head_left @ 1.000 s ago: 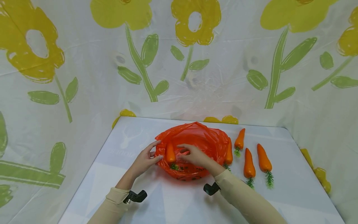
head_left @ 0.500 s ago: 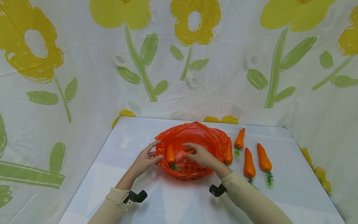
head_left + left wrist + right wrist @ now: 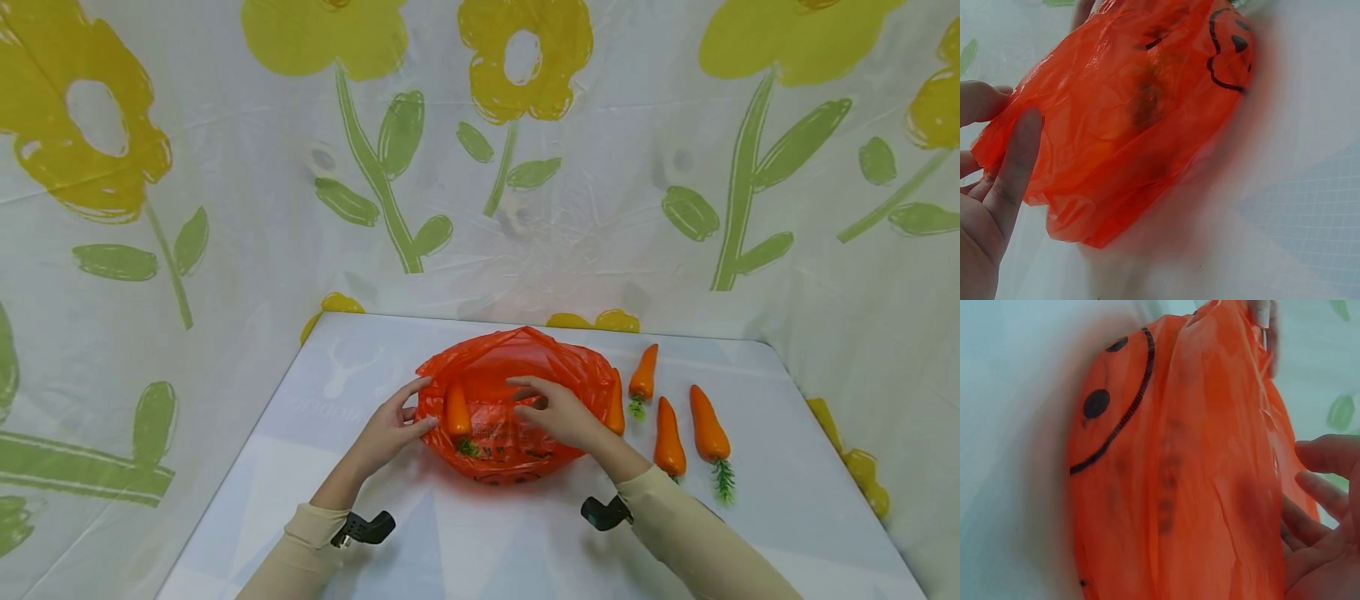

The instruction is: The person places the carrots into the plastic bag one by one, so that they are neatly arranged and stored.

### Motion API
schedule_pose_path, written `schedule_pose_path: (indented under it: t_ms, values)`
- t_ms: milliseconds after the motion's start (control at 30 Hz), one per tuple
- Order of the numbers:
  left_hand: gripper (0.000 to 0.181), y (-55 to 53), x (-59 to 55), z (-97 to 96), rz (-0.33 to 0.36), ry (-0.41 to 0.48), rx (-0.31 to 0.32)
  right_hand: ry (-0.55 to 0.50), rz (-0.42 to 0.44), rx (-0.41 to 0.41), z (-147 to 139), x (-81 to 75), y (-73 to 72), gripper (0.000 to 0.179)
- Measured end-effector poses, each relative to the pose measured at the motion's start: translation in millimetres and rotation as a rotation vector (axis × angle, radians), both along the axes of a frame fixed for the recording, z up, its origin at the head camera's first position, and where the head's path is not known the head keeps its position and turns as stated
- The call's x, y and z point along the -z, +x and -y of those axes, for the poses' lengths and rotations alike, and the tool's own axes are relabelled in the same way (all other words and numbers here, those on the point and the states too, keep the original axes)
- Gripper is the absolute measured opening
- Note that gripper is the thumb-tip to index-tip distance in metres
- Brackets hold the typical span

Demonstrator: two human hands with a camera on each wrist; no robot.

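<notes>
A red plastic bag [image 3: 517, 458] with black printing lies with its mouth spread on the table. My left hand [image 3: 388, 429] grips the bag's left edge; in the left wrist view its thumb [image 3: 1019, 156] lies over the film. One orange carrot [image 3: 457, 412] with a green tuft rests inside, near that hand. My right hand [image 3: 555, 410] hovers over the mouth with its fingers loosely bent and nothing between them. In the right wrist view those fingers [image 3: 1329, 456] are beside the bag's rim.
Right of the bag lie several more carrots: one [image 3: 617, 408] against its side, one [image 3: 643, 375] farther back, and two [image 3: 669, 442] nearer my right sleeve. The white table [image 3: 495, 542] is enclosed by a flower-print curtain [image 3: 600, 183].
My right hand has moved to the right across the bag's mouth, away from the carrot inside. The left hand, bag and carrots have stayed where they were.
</notes>
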State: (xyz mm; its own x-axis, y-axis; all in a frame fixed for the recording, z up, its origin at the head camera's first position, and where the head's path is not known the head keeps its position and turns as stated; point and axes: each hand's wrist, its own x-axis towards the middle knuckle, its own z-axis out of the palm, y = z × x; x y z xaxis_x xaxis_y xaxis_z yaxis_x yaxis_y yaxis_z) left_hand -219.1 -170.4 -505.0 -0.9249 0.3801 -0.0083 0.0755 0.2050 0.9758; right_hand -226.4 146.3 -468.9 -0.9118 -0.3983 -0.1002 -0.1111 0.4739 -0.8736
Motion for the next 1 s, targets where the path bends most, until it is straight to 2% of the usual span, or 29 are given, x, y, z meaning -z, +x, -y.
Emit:
schedule_pose_path:
  t_ms: [300,567,800,1000]
  values:
    - [0.068,1.8,-2.9,-0.2,-0.003,-0.009,-0.013,0.002,-0.02,0.02,-15.0,-4.2,4.0,0.048]
    - [0.068,0.2,-0.9,-0.5,0.003,-0.007,-0.013,-0.005,-0.045,0.033,-29.2,-7.7,9.6,0.05]
    - [0.069,0.1,0.4,0.0,0.002,-0.01,-0.009,-0.031,-0.106,0.022,-45.8,-7.5,14.5,0.049]
    - [0.068,1.2,-1.8,-0.7,0.001,-0.01,-0.014,-0.06,-0.084,0.044,-57.7,-8.4,16.8,0.049]
